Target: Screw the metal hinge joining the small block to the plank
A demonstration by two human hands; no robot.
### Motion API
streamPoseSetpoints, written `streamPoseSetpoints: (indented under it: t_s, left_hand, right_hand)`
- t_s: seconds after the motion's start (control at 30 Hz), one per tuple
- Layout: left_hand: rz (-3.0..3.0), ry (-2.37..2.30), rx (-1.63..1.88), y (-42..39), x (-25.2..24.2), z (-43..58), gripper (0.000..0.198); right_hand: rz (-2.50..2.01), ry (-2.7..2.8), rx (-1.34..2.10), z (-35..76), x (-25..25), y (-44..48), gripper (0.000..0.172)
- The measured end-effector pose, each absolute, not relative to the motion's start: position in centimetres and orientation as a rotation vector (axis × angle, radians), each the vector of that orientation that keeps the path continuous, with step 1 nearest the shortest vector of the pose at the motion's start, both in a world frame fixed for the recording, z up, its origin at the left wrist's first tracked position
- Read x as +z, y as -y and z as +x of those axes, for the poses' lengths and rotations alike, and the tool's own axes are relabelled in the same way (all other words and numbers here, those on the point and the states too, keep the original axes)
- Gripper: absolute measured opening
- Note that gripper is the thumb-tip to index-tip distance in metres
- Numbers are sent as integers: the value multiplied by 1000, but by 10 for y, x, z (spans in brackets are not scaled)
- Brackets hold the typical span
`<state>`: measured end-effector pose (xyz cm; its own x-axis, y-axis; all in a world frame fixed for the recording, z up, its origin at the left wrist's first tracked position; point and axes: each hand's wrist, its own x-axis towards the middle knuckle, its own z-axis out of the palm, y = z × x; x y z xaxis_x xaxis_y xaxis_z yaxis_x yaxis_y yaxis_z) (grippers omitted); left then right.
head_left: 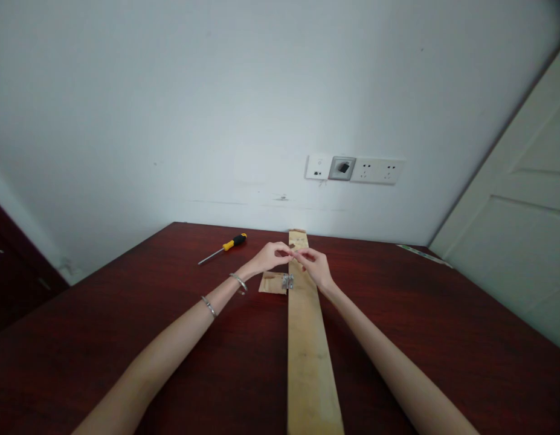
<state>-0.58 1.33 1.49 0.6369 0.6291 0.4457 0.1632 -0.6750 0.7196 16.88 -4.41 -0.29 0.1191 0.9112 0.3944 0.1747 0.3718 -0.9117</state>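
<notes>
My left hand [271,257] and my right hand [314,264] meet fingertip to fingertip above a long wooden board [307,350]. Both are closed in a pinch; whatever lies between the fingers is too small to make out. Just below them, a metal hinge [287,281] sits at the board's left edge, partly over a torn piece of cardboard [271,283]. To the left of my hands a screwdriver [234,242] with a yellow and black handle lies on the table, its shaft pointing toward the lower left.
The dark red wooden table [207,362] reaches back to a white wall [216,121]. Wall sockets and switches [374,171] sit above its rear edge. A narrow printed strip [424,254] lies at the back right, near a pale panelled door [519,211].
</notes>
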Motion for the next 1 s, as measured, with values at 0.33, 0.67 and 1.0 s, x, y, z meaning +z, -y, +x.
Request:
streamPoseSetpoints:
  t_s: [0.33, 0.67, 1.0]
  left_hand:
    - [2705, -855, 42, -10, 28, -48, 76]
    - [2700, -905, -60, 3, 9, -30, 91]
    - [2716, -868, -18, -2, 4, -29, 75]
  right_hand:
    - [-1096, 1605, 722, 159, -19, 52, 18]
    - [-1155, 1740, 635, 170, -29, 55, 13]
    - [-1141, 1830, 645, 169, -27, 57, 10]
